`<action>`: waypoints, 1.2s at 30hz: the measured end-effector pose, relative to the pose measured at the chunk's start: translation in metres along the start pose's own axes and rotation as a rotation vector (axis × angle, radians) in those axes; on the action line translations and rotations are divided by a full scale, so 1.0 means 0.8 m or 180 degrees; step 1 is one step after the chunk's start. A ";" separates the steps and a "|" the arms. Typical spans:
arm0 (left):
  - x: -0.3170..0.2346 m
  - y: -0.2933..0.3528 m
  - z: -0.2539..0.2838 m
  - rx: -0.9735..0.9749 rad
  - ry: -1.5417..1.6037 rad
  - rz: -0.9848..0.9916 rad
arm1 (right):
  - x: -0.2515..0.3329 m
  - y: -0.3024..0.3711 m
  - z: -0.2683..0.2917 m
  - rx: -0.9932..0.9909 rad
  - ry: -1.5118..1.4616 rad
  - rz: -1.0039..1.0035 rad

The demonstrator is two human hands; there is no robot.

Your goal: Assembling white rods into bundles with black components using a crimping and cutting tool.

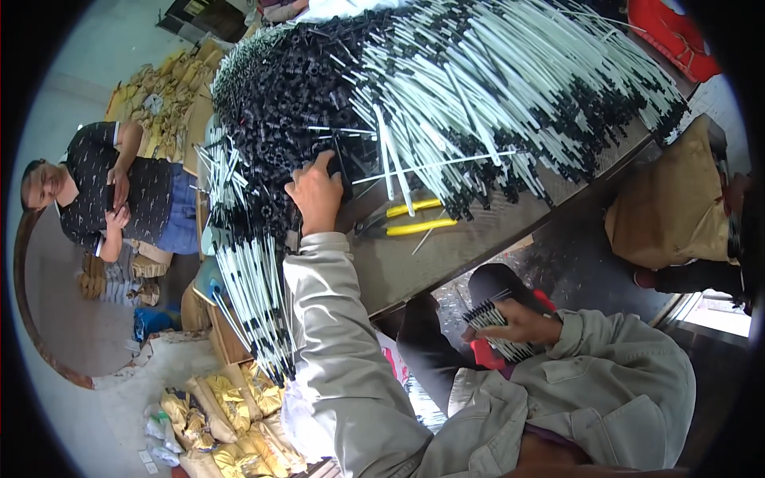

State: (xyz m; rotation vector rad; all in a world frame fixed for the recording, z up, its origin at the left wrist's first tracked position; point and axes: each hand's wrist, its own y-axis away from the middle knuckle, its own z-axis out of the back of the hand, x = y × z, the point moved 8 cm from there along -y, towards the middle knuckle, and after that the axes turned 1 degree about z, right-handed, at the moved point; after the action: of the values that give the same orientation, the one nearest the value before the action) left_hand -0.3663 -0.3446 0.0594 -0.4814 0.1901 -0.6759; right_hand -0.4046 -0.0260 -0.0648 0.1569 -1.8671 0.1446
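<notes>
**Left hand in the tube heap, right hand holding a bundle**

The left hand (316, 195) is laid on the heap of tubes (446, 88) that covers the table (446, 255) across the upper middle of the frame. Its fingers are curled into the black-tipped ends just above and to the left of them; whether a tube is actually pinched cannot be told. The long axes of the tubes run from upper right to lower left, with the black ends bunched toward the upper left, so the ends lie directly under the fingertips. This hand is by far the nearer one to the heap.

The right hand (522, 323) is seen at lower right of centre, well apart from the table and low over the lap. It is closed around a small bundle (496, 328) of the same white tubes, black ends pointing to the upper left.

A pair of yellow-handled pliers (406, 219) lies on the table just to the right of the left hand. A second sheaf of tubes (259, 307) hangs off the table edge toward the lower left.

Gold foil bags (227, 418) are piled at the bottom left, and tan packages (163, 103) at upper left. A seated person (119, 191) is seen at the left edge. A red crate (673, 36) stands at upper right.
</notes>
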 end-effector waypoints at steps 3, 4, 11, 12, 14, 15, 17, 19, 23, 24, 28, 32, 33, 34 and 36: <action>0.005 -0.014 -0.012 0.0138 0.0040 -0.0104 | 0.001 0.007 0.010 -0.0117 0.0108 -0.0040; 0.025 -0.017 0.001 0.0036 0.0486 -0.0023 | 0.001 0.008 0.006 -0.0089 0.0159 -0.0025; 0.000 0.139 0.047 0.0468 0.5820 0.2013 | -0.005 0.014 0.009 -0.0115 -0.0144 -0.0126; -0.031 0.176 0.038 0.0766 0.6091 0.2143 | -0.003 0.016 0.008 -0.0055 -0.0052 -0.0247; -0.066 0.257 0.027 0.0707 0.6612 0.2558 | 0.002 0.011 -0.007 0.0225 0.0081 -0.0142; -0.076 0.286 0.023 0.0587 0.6661 0.2798 | 0.002 0.010 -0.013 0.0230 -0.0040 -0.0251; -0.089 0.329 0.010 0.0666 0.7126 0.2791 | -0.002 0.009 -0.022 0.0303 -0.0056 -0.0358; -0.098 0.350 0.013 0.0390 0.7127 0.3034 | -0.002 0.009 -0.032 0.0206 -0.0372 -0.0310; -0.101 0.393 0.001 -0.0123 0.6956 0.3890 | 0.002 0.018 -0.047 0.0154 -0.0486 -0.0179; -0.113 0.388 0.017 -0.0077 0.7058 0.3619 | -0.001 0.022 -0.048 0.0142 -0.0477 -0.0197; -0.125 0.401 0.031 -0.0116 0.7090 0.3384 | 0.001 0.030 -0.055 0.0265 -0.0182 0.0021; -0.132 0.410 0.037 -0.0109 0.7263 0.3484 | 0.004 0.036 -0.062 0.0382 -0.0094 0.0031; -0.132 0.408 0.040 -0.0100 0.7285 0.3430 | 0.003 0.035 -0.061 0.0312 -0.0343 -0.0046; -0.132 0.409 0.042 -0.0080 0.7326 0.3374 | 0.003 0.035 -0.061 0.0339 -0.0403 0.0009; -0.130 0.410 0.044 -0.0084 0.7303 0.3418 | 0.004 0.035 -0.063 0.0356 -0.0389 0.0021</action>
State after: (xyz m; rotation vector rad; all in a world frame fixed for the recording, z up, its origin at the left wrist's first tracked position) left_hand -0.2531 -0.0431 -0.0677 0.6340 2.3939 0.1819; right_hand -0.3633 0.0103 -0.0475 0.2415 -1.9820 0.2490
